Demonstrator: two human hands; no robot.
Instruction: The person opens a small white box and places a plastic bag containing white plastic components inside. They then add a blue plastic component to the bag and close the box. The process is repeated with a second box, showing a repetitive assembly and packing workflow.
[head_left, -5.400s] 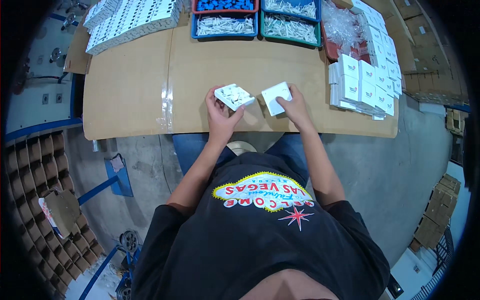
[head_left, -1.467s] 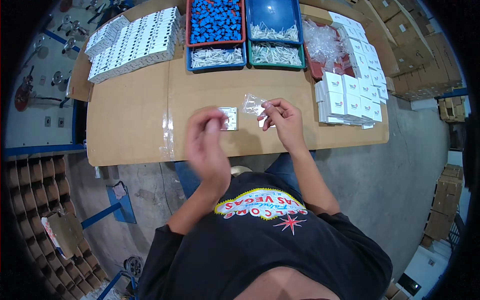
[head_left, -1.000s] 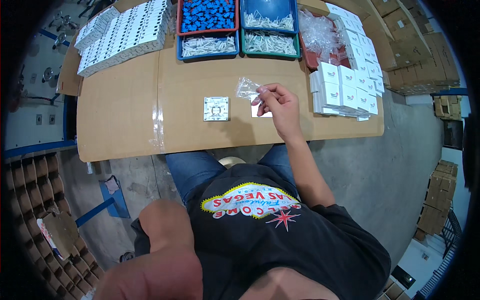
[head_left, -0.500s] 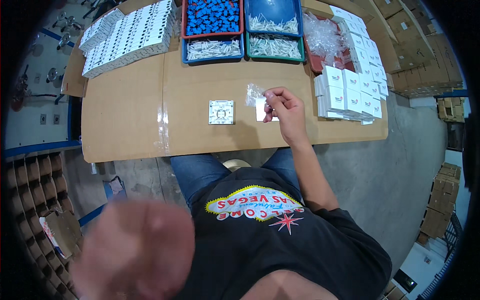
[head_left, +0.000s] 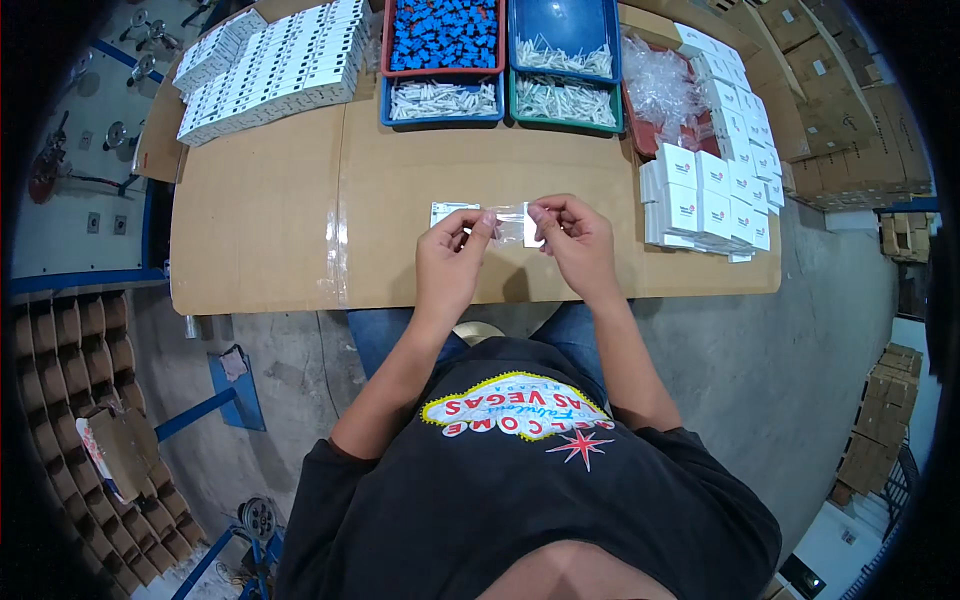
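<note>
Between both hands a small clear plastic bag (head_left: 509,225) is stretched just above the cardboard-covered table. My left hand (head_left: 450,262) pinches its left edge between thumb and fingers. Its right edge is pinched by my right hand (head_left: 580,245). Whether anything lies inside the bag I cannot tell. A white square plate (head_left: 450,210) with cut-out markings lies behind my left hand, mostly covered by it. Beneath the bag, beside my right fingertips, part of a white square piece (head_left: 530,238) shows.
Along the far side stand a red tray (head_left: 443,72) of blue parts and blue and green trays (head_left: 560,82) of white pieces. Another red tray (head_left: 650,128) holds clear bags. White boxes (head_left: 690,200) are stacked at right; rows of white units (head_left: 275,75) sit far left.
My left hand, blurred near the lower left before, has come up to the table and pinched the bag. My right hand still holds the bag. The view has shifted slightly.
</note>
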